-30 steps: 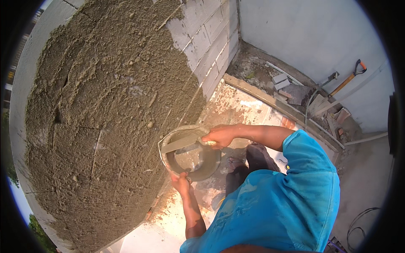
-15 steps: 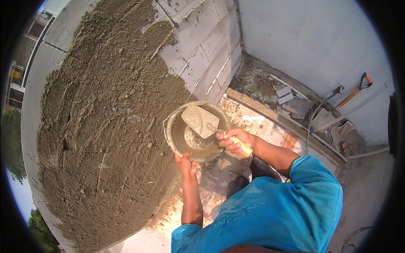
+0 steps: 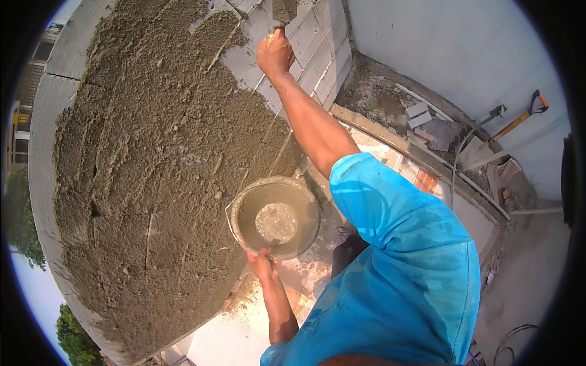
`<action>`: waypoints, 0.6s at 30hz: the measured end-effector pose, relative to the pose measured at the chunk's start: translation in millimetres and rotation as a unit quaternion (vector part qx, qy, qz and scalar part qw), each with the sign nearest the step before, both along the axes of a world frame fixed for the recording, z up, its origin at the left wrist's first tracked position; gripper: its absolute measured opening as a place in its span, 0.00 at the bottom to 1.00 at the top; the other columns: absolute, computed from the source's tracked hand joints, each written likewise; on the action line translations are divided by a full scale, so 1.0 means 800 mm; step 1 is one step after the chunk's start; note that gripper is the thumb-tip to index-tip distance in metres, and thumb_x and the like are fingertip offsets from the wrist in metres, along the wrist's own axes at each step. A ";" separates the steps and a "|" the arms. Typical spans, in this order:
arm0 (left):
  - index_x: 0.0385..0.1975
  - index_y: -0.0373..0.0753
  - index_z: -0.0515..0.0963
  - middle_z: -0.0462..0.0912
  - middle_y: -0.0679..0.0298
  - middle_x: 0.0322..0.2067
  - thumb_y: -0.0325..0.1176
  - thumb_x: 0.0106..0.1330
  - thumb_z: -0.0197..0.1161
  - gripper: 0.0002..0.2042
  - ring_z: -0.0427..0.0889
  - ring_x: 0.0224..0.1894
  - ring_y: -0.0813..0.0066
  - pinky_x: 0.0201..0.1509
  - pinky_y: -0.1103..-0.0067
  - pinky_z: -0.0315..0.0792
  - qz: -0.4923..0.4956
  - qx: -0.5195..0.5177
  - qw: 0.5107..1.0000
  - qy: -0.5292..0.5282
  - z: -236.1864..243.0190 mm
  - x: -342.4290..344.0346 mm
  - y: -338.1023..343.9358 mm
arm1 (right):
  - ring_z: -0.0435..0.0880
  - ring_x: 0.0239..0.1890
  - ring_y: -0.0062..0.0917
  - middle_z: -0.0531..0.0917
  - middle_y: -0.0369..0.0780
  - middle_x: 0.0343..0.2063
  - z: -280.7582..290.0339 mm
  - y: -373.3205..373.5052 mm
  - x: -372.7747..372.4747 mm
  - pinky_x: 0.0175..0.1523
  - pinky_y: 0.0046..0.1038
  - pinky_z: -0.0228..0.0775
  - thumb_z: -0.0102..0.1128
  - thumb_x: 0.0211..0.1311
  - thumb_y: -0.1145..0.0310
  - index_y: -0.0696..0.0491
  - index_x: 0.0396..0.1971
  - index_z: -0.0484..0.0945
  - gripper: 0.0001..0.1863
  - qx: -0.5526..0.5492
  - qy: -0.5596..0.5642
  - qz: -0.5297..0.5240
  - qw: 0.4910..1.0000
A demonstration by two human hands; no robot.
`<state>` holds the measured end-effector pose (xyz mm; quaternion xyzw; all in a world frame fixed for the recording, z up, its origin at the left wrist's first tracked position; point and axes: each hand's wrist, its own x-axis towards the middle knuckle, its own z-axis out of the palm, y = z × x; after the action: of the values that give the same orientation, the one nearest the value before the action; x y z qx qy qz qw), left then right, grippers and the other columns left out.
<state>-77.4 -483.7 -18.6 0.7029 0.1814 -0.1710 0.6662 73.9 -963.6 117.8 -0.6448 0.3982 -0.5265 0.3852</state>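
Note:
My left hand (image 3: 264, 266) grips the near rim of a mortar-coated bucket (image 3: 311, 215), fingers curled at its edge. Some wet mortar (image 3: 276, 223) lies at the bottom of the bucket. With the arm stretched up and forward, my right hand (image 3: 276, 56) is closed round the handle of a trowel (image 3: 284, 11). The trowel's blade is up against the block wall (image 3: 247, 66) near the top of the view, with grey mortar on it. Rough wet mortar (image 3: 152, 158) covers much of that wall to the left.
At the right, a shovel (image 3: 519, 119) with an orange grip leans against a pale wall (image 3: 452, 55). Rubble and broken blocks (image 3: 418, 114) lie in the corner behind a low ledge (image 3: 390, 137). A hose (image 3: 462, 146) and a long pipe run there. Cables lie at the lower right.
My right hand has carried the trowel from over the bucket up and forward to the wall's upper part. The bucket, still in my left hand, sits slightly lower and further left.

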 end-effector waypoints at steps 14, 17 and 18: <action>0.44 0.35 0.77 0.79 0.70 0.33 0.19 0.56 0.58 0.15 0.77 0.31 0.79 0.38 0.80 0.71 -0.182 0.185 0.920 -0.293 -0.020 0.017 -0.121 | 0.77 0.15 0.24 0.74 0.34 0.19 -0.262 0.175 -0.262 0.18 0.30 0.70 0.59 0.63 0.66 0.50 0.36 0.73 0.06 0.560 0.253 0.634 0.469; 0.47 0.36 0.76 0.78 0.69 0.32 0.20 0.56 0.58 0.17 0.78 0.31 0.75 0.37 0.77 0.74 -0.154 0.035 0.964 -0.213 0.014 0.024 -0.187 | 0.71 0.13 0.15 0.69 0.31 0.20 -0.273 0.136 -0.294 0.15 0.23 0.69 0.52 0.68 0.70 0.49 0.34 0.69 0.03 0.721 -0.018 0.620 0.308; 0.50 0.38 0.74 0.79 0.68 0.34 0.19 0.56 0.58 0.20 0.79 0.33 0.73 0.37 0.76 0.76 -0.141 0.012 0.978 -0.152 0.014 0.031 -0.196 | 0.71 0.13 0.15 0.70 0.32 0.21 -0.257 0.126 -0.295 0.14 0.23 0.69 0.52 0.68 0.70 0.48 0.35 0.68 0.02 0.728 -0.085 0.619 0.281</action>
<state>-52.7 -640.1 -7.8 0.7470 -0.0208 -0.1521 0.6469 -162.3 -862.5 -87.9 -0.1026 0.0630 0.3257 0.9378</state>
